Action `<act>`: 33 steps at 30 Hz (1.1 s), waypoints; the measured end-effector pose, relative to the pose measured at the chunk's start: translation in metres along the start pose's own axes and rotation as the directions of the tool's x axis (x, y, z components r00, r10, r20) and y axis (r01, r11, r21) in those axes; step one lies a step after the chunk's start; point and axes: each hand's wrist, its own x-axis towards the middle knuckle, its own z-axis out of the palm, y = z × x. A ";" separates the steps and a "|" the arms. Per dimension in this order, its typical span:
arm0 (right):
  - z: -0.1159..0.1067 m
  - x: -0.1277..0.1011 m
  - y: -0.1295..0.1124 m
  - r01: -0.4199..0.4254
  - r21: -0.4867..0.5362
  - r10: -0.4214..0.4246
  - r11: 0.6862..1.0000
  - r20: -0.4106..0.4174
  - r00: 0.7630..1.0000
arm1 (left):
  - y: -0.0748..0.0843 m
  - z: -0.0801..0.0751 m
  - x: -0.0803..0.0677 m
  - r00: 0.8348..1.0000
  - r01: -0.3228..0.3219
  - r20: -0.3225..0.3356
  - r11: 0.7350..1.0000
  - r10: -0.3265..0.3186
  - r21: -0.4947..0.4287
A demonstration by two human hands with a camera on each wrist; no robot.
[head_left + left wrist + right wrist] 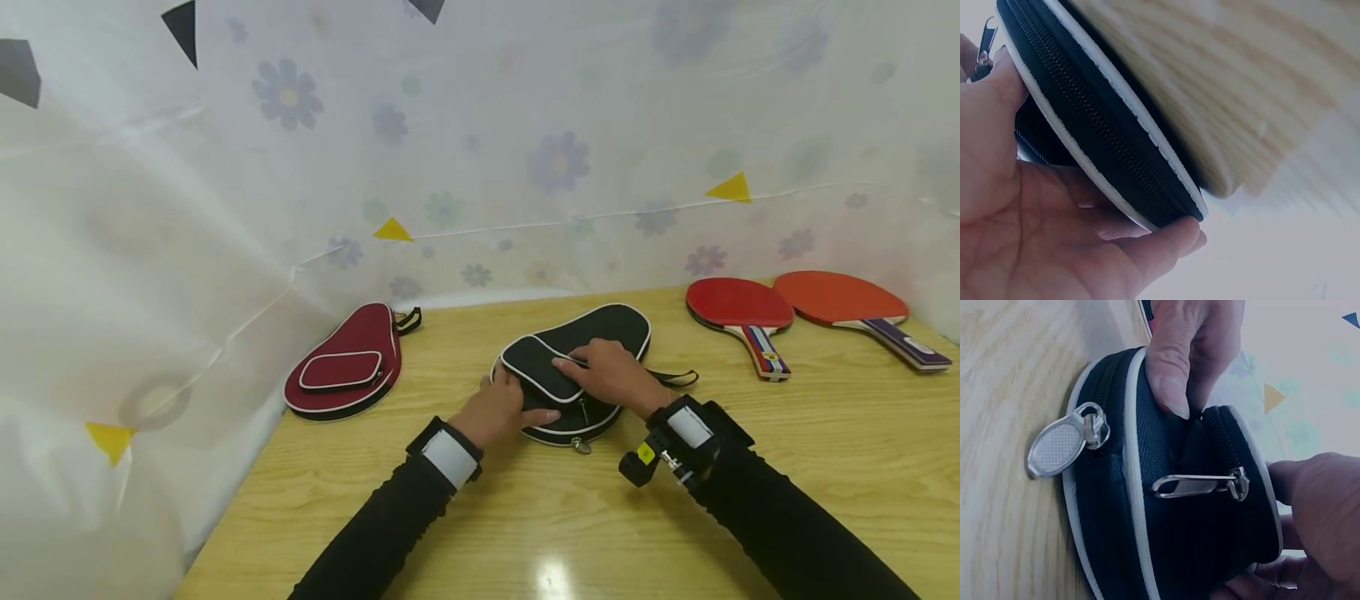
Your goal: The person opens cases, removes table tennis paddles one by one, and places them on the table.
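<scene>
A black paddle case (pixel 603 327) with white piping lies on the wooden table (pixel 825 433) in front of me. My left hand (pixel 501 408) grips its near left edge, the fingers curled under the rim (pixel 1104 131) and the thumb on top. My right hand (pixel 609 373) rests on the case's front pocket and pinches the fabric beside the pocket zip (pixel 1175 375). Two metal zip pulls show in the right wrist view: one (pixel 1060 447) hangs at the outer seam, the other (pixel 1197 484) lies on the pocket. The case (pixel 1179 550) looks closed along its outer seam.
A dark red paddle case (pixel 345 367) lies at the left by the curtain. Two red table tennis paddles (pixel 742 307) (pixel 843 300) rest at the back right. A floral sheet (pixel 480 150) walls the table behind and to the left.
</scene>
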 end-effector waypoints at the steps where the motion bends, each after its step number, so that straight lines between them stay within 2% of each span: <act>1: 0.001 0.000 -0.001 -0.002 -0.006 0.002 1.000 -0.003 1.000 | -0.001 -0.001 0.001 1.000 -0.006 0.014 1.000 0.006 -0.010; 5: 0.003 -0.001 -0.006 -0.018 -0.016 0.018 1.000 -0.012 1.000 | -0.008 -0.005 0.003 0.997 -0.049 0.055 0.997 0.052 -0.059; 9: 0.006 -0.001 -0.010 -0.029 -0.033 0.028 0.999 -0.023 0.999 | -0.015 -0.008 0.006 0.994 -0.079 0.063 0.988 0.088 -0.129; 13: 0.009 -0.001 -0.014 -0.040 -0.055 0.039 0.998 -0.028 0.999 | -0.021 -0.010 0.009 0.993 -0.089 0.059 0.977 0.102 -0.191; 18: 0.013 -0.003 -0.018 -0.040 -0.062 0.038 0.997 -0.035 0.999 | -0.026 -0.015 0.012 0.989 -0.092 0.088 0.967 0.116 -0.240; 23: 0.014 -0.004 -0.026 -0.041 -0.098 0.038 0.994 -0.027 0.999 | -0.030 -0.018 0.015 0.988 -0.091 0.107 0.974 0.115 -0.206; 29: 0.015 -0.002 -0.032 -0.053 -0.087 0.053 0.995 0.003 0.999 | -0.035 -0.020 0.016 0.988 -0.141 0.049 0.979 0.149 -0.147; 33: 0.018 0.000 -0.034 -0.054 -0.087 0.054 0.995 0.001 0.999 | -0.038 -0.017 0.019 0.991 -0.130 0.020 0.981 0.134 -0.145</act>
